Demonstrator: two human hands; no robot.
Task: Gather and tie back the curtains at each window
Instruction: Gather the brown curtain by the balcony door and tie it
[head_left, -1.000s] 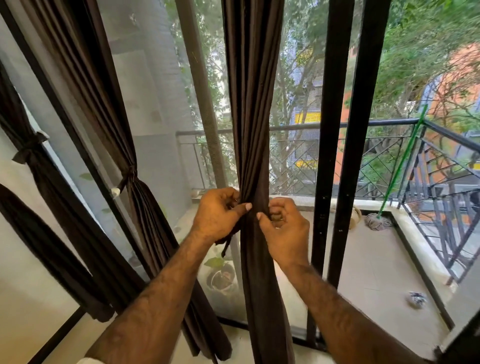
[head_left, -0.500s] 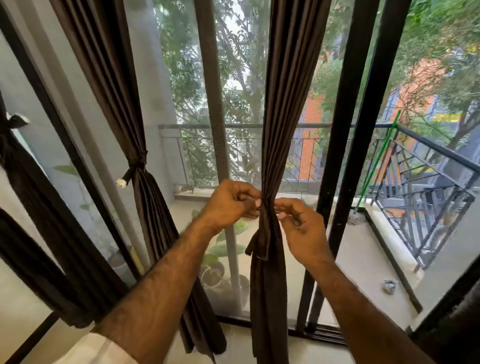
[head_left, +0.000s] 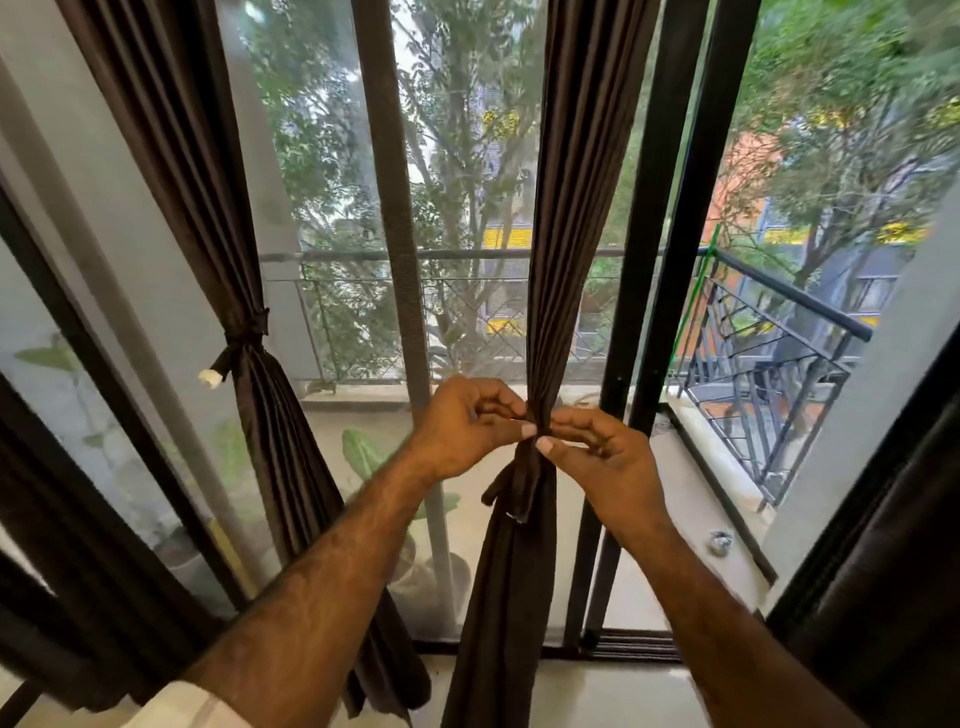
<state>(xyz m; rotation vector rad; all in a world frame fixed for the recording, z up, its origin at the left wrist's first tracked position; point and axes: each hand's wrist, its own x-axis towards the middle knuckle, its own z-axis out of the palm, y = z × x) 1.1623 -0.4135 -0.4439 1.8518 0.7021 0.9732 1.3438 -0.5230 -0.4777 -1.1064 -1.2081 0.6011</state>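
Pinching at the waist of the middle curtain (head_left: 558, 260), your left hand (head_left: 467, 426) and right hand (head_left: 608, 457) met thumb to thumb, each grip closed on the dark tie strip (head_left: 511, 488) wrapped round the bunched cloth. Curtain hung between the grey mesh post (head_left: 395, 208) and the black door frame (head_left: 670, 208), gathered to a narrow neck at your fingers, flaring again below. Two loose tie ends dangled just under the knot.

Handling, as judged: cloth looked soft, limp, medium weight, pleats folding easily; not fragile. Smooth weave, so a slack knot would likely slip down. Best hold seemed to be the tie ends close to the knot, with the bundle kept pinched at the neck.

Left curtain (head_left: 197, 182) was already cinched, its tie (head_left: 244, 338) ending in a small white tag (head_left: 210, 378). Further dark curtains at far left and far right edges; whether those were tied, could not tell.

Writing: none readable. Yellow panels (head_left: 506, 238) beyond the balcony railing (head_left: 467, 254), too blurred to tell.
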